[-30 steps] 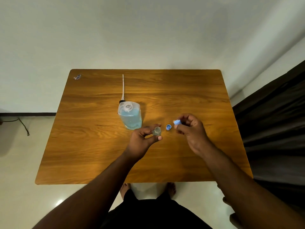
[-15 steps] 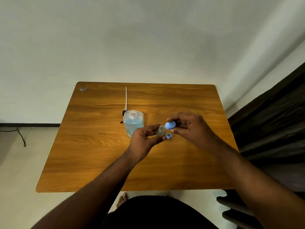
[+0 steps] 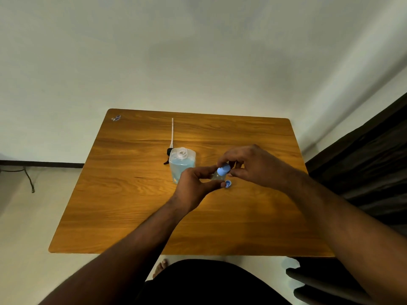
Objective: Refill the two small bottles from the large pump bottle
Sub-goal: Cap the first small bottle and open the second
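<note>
Small bottle (image 3: 218, 176), clear, held above worktop (image 3: 123, 194) centre, pinched between left hand (image 3: 193, 186) thumb and fingers. Right hand (image 3: 248, 166) fingertips clamped on blue cap (image 3: 223, 168) at bottle mouth. Second blue cap (image 3: 228, 184) on worktop, just at 4 o'clock of bottle. Large bottle (image 3: 181, 165), open-necked, blue liquid inside, at 9 o'clock. Removed pump (image 3: 171, 139) lies behind it, 12 o'clock.
</note>
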